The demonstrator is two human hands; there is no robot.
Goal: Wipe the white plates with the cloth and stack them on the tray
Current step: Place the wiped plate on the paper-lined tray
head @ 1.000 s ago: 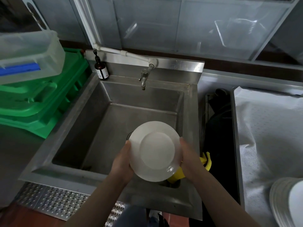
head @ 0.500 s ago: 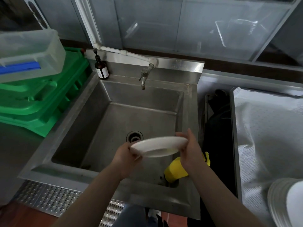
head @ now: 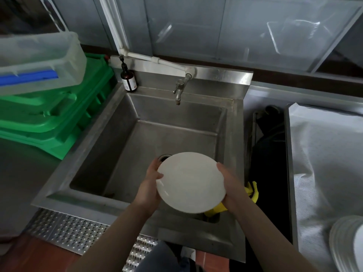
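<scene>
I hold one white plate (head: 190, 181) over the steel sink (head: 94, 138), its face turned up toward me. My left hand (head: 150, 184) grips its left rim, thumb on top. My right hand (head: 231, 187) grips the right rim. A yellow cloth (head: 251, 191) shows under and behind my right hand; I cannot tell whether the hand holds it. A stack of white plates (head: 345, 244) sits at the lower right edge on a surface lined with white sheet (head: 324, 154).
A tap (head: 179, 89) hangs over the sink's back, with a brown pump bottle (head: 128, 79) to its left. Green crates (head: 53, 114) with a clear tub (head: 37, 59) on top stand on the left. A dark gap (head: 269, 154) separates sink and lined surface.
The plate showed its underside, then went edge-on, and now faces up toward me. It has been flipped over between both hands above the sink.
</scene>
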